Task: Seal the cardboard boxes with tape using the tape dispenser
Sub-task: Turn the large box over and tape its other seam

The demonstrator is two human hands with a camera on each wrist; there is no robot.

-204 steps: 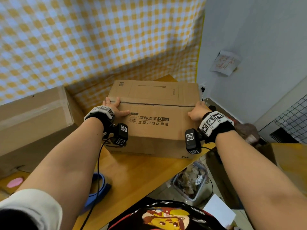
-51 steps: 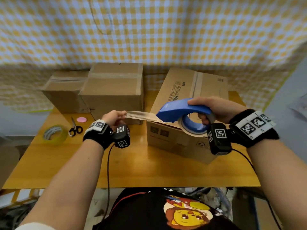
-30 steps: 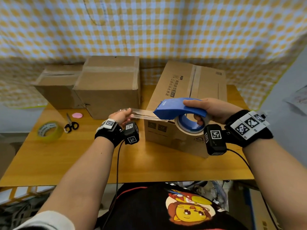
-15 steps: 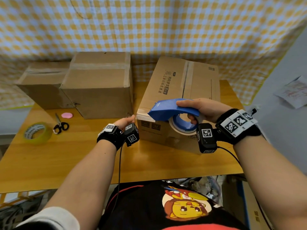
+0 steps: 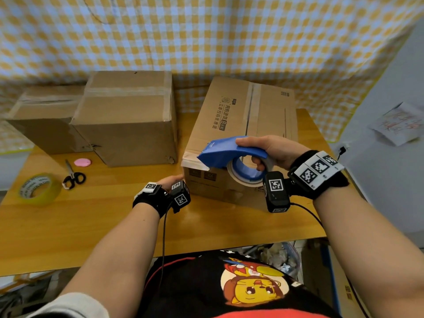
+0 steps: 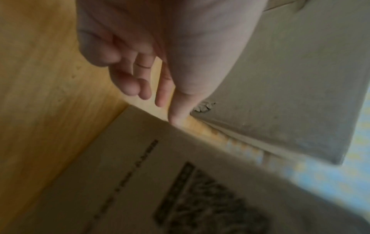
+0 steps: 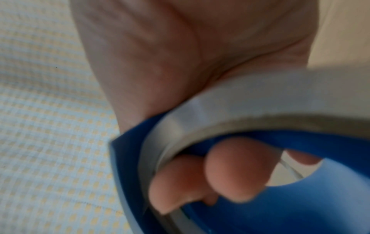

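Printed box [image 5: 243, 125]: tape dispenser [image 5: 226, 153] at its near-left top corner, seam runs away from the person.

Head view: right hand [image 5: 274, 151] wraps the blue dispenser, fingers through the roll, nose w/ tape at the box's near top edge, just left of the centre seam [image 5: 249, 111]. Box's long axis and seam lead from the near edge to the far edge, so the run likely goes straight fwd along it. Left hand [image 5: 171, 181] sits low by the box's near-left bottom corner, holding nothing. Left wrist view: left hand's fingers [image 6: 162, 88] loosely straight, tips close to the box edge; contact unclear, blurred. Right wrist view: right hand's fingers [image 7: 230, 171] curled inside the roll's core, firm hold. Right hand is the nearer one to the seam.
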